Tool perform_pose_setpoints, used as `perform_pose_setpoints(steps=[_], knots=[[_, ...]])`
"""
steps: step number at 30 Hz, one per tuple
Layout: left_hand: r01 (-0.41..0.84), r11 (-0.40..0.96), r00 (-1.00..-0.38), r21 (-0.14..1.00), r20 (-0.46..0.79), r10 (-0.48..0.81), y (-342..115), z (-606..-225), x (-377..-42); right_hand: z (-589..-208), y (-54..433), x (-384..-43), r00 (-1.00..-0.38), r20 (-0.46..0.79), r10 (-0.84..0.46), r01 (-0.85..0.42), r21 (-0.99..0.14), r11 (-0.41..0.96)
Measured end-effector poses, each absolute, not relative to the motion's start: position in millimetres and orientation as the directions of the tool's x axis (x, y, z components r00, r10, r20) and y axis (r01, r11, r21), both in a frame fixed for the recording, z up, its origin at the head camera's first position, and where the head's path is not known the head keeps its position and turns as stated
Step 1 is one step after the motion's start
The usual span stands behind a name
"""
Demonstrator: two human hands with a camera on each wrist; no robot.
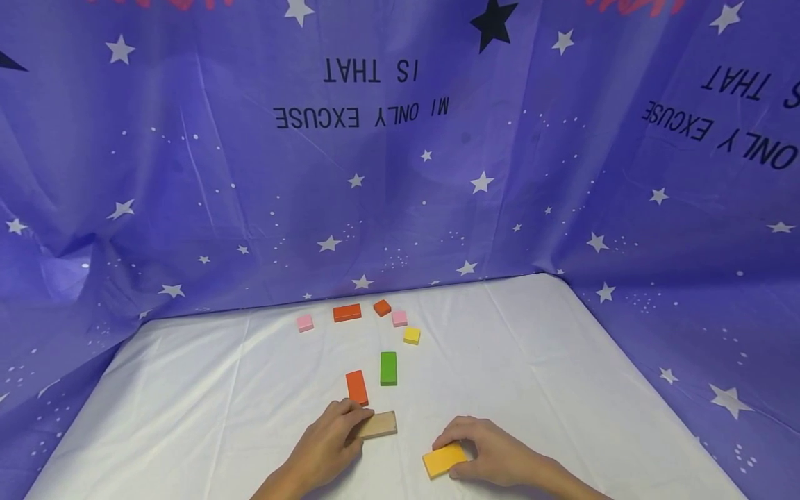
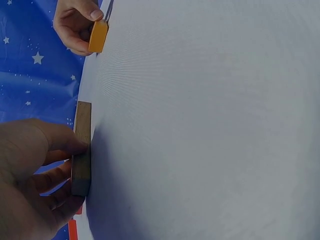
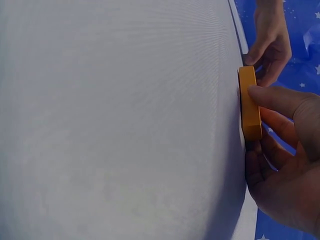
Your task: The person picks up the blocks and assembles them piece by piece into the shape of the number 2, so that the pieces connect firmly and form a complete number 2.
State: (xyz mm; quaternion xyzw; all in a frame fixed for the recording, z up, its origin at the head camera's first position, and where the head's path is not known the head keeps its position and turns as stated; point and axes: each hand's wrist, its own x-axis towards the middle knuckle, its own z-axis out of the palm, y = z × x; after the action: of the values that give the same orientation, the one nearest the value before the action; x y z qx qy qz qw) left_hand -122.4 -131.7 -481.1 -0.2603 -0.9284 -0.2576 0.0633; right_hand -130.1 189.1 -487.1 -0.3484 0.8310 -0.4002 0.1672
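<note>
A plain wooden block is held near its left end between the thumb and fingers of the left hand, low at the near part of the white-covered worktop. An orange-yellow block is gripped between the thumb and fingers of the right hand, to the right of the wooden block and apart from it. Whether either block is raised clear of the cloth cannot be told. The chief hazard is judged to be a red block lying just beyond the left fingers; contact with them cannot be confirmed, but it could be knocked askew if that hand were pushed forward. A green block, farther off, is considered exposed only to a longer sweep. Because the wooden block is grasped toward one end, its free end could be swung or dipped if bumped. A slip of the orange-yellow block could be caused by a loosened thumb. Creases in the cloth could be dragged up, and blocks shifted, by sliding.
</note>
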Motion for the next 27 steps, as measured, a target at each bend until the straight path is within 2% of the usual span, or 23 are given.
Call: perform_pose_setpoints(steps=[16, 27], knots=[[0.515, 0.725, -0.857, 0.456, 0.251, 0.451, -131.5, -480.4, -122.7, -480.0, 181.9, -141.1, -0.717, 0.04, -0.696, -0.474, -0.76, 0.445], [0.498, 0.738, -0.866, 0.454, 0.22, 0.449, -131.4, -480.2, -123.1, -478.9, 174.6, -153.3, -0.73, 0.017, -0.683, -0.46, -0.751, 0.473]])
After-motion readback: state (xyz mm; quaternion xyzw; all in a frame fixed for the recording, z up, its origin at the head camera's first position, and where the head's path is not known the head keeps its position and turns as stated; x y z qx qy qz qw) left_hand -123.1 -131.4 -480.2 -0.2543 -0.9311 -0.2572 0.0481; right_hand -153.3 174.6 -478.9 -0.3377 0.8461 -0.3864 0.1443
